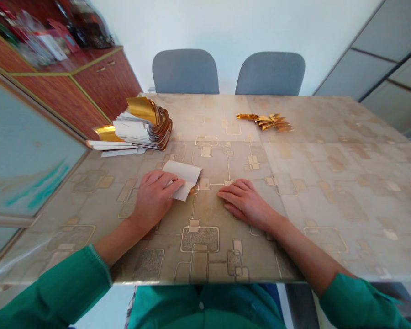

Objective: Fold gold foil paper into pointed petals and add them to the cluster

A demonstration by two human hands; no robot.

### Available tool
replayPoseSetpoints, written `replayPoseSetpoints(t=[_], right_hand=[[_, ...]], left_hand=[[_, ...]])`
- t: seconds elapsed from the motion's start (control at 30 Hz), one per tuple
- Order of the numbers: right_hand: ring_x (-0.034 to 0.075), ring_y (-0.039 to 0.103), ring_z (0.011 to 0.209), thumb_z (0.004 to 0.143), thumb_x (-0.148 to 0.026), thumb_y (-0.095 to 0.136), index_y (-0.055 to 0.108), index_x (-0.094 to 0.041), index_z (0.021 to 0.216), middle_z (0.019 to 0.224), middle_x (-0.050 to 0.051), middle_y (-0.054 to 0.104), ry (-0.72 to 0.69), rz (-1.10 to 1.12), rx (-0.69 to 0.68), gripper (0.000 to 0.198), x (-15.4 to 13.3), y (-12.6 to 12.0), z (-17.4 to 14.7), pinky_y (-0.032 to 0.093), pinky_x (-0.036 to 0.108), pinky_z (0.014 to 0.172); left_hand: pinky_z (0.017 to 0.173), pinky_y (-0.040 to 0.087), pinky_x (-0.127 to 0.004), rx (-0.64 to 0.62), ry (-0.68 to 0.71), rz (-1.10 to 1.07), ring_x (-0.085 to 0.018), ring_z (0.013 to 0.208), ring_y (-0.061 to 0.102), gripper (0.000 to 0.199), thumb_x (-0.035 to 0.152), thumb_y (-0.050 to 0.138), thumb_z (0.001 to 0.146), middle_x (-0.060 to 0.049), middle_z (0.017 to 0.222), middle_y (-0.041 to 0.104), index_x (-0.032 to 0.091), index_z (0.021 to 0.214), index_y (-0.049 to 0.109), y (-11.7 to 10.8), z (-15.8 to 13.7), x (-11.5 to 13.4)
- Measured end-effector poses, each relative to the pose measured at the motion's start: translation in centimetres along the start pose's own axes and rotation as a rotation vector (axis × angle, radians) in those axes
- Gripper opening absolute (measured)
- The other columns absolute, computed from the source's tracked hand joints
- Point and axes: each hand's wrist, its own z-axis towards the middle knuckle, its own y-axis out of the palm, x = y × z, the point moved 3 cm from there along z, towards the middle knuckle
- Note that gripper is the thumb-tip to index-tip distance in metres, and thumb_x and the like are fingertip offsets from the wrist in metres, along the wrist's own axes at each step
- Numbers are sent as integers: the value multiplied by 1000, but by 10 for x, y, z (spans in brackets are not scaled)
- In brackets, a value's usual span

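Fingers of the left hand (154,197) close on the left end of a curling white paper sheet (187,172) on the beige patterned bench (205,269), while the right hand (244,203) lies apart, fingers together; whether they hold anything underneath, I cannot tell. With its right end loose, the sheet could skew or crease crookedly under one-sided pressure, and a knock could topple the uneven gold-and-white paper stack (140,128).

The beige tabletop (329,183) is patterned with outlined rectangles. Toward its far left a stack of gold-and-white paper (133,130) is piled, beyond its middle folded gold pieces (273,122) are clustered, and nearer the front a white sheet (187,172) is laid.
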Motion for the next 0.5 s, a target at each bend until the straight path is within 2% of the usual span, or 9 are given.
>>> replayPoseSetpoints(t=[0.17, 0.23, 0.37, 0.43, 0.5], right_hand=[[22, 56, 108, 99, -26, 49, 61, -19, 123, 121, 7, 67, 2, 21, 5, 28, 2, 3, -2, 39, 44, 99], [23, 55, 108, 97, -26, 51, 57, -19, 128, 122, 8, 66, 25, 25, 35, 32, 3, 2, -3, 40, 44, 99], [25, 52, 115, 92, -32, 60, 52, -18, 135, 133, 12, 59, 23, 33, 105, 46, -1, 0, -2, 40, 45, 101], [24, 53, 116, 91, -31, 61, 57, -20, 128, 132, 11, 60, -23, 32, 94, 39, -3, 1, -2, 38, 45, 103], [23, 56, 113, 91, -24, 60, 64, -21, 114, 124, 8, 65, -50, 24, 74, 24, -3, 3, -1, 37, 45, 105]], left_hand=[[74, 45, -36, 8, 55, -54, -24, 83, 56, 20, 9, 54, 88, -7, 90, 67, 17, 96, 69, 5, 4, 17], [70, 44, -33, -12, 72, -78, -22, 80, 56, 19, 8, 53, 89, -7, 89, 66, 16, 97, 69, 7, 5, 29], [72, 45, -33, -20, 142, -135, -22, 82, 56, 17, 10, 54, 90, -5, 92, 68, 17, 99, 67, 7, 9, 59], [71, 45, -34, -37, 166, -154, -22, 82, 57, 13, 13, 57, 90, -5, 90, 69, 17, 98, 67, 7, 12, 71], [73, 46, -36, -85, 178, -189, -24, 85, 58, 17, 15, 61, 87, -5, 94, 70, 17, 103, 66, 7, 13, 78]])
